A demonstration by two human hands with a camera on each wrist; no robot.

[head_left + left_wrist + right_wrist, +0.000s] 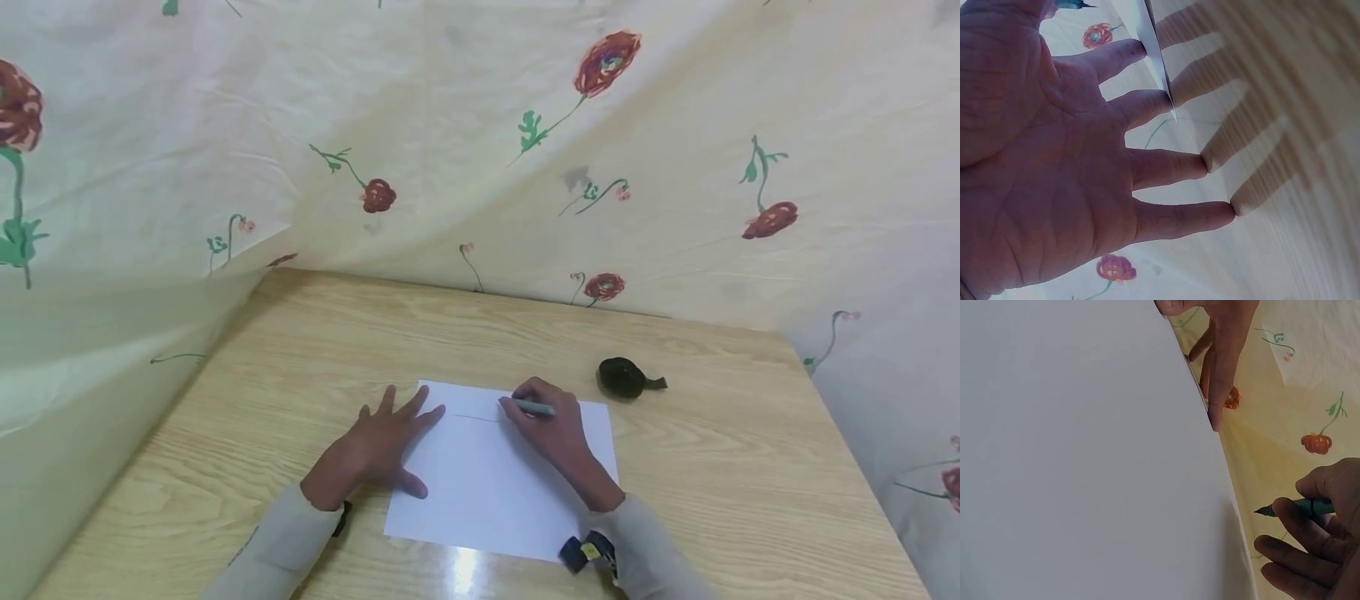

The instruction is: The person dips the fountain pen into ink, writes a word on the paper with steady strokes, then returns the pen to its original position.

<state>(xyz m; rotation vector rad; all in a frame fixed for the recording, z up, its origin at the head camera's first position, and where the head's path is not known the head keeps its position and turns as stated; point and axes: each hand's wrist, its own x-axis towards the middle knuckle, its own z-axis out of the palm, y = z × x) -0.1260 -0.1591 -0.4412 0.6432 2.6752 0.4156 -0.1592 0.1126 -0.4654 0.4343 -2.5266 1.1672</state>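
Observation:
A white sheet of paper lies on the wooden table, with one thin dark line near its top edge. My left hand is spread flat over the sheet's left edge, some fingertips on paper and others on the wood. In the left wrist view those straight fingers press down on their tips. My right hand pinches a green pen near the line's right end. The pen's dark pointed tip shows in the right wrist view, beyond the paper's edge there.
A black rounded object with a short tail sits on the table, right of the paper's upper corner. Cloth with red flowers hangs behind the table and along its sides. A dark strapped device is on the right wrist.

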